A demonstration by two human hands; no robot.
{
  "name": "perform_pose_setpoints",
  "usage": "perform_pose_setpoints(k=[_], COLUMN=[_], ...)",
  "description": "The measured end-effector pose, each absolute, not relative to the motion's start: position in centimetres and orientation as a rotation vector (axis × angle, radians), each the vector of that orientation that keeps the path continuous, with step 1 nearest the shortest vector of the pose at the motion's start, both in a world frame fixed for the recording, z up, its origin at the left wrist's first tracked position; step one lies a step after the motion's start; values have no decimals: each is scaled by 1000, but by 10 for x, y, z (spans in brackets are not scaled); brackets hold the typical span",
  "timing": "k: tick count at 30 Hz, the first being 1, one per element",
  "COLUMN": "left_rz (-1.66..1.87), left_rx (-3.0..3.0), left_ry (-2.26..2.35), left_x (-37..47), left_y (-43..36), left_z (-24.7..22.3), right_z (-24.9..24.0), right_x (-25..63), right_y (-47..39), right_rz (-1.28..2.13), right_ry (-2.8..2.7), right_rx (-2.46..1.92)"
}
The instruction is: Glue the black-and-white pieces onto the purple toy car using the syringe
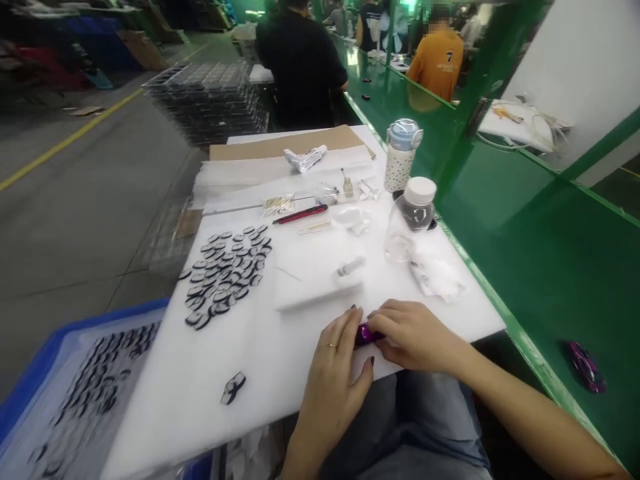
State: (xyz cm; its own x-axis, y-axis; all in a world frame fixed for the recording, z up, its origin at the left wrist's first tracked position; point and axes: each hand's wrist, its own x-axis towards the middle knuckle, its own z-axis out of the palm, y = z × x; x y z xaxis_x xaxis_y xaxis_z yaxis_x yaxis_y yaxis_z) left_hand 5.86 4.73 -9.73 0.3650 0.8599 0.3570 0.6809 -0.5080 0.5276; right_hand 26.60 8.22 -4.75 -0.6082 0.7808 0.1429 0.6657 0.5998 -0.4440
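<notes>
A small shiny purple car body (366, 335) lies between my hands near the front edge of the white table. My left hand (340, 370) has its fingers against the car's left end, thumb held below it. The fingers of my right hand (413, 335) are closed round the car's right end and hide part of it. Just beyond my hands is a white foam pad (317, 280). Many small dark-edged clear parts (225, 273) are spread at the left, and one similar part (233, 388) lies apart, nearer the front.
A patterned bottle (400, 157) and a clear jar with white lid (419, 203) stand at the right. Behind the pad lies a red-black cutter (301, 214). A green conveyor (550, 247) carries another purple car (585, 367). A blue bin (90, 325) sits lower left. People sit ahead.
</notes>
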Motion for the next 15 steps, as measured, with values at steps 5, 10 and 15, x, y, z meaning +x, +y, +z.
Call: perform_pose_setpoints(k=[5,10,15], left_rz=[1085,1010,628], left_rx=[2235,2118,2237], left_ry=[1596,1373,1038], left_x=[61,63,42], left_y=[24,18,52], left_z=[-106,-103,-82], right_z=[-51,-38,-21], right_x=[223,215,227], right_y=[120,149,138], right_rz=[552,870,1302], right_ry=[-1834,-1935,-1690], right_rx=[-1394,-1211,-902])
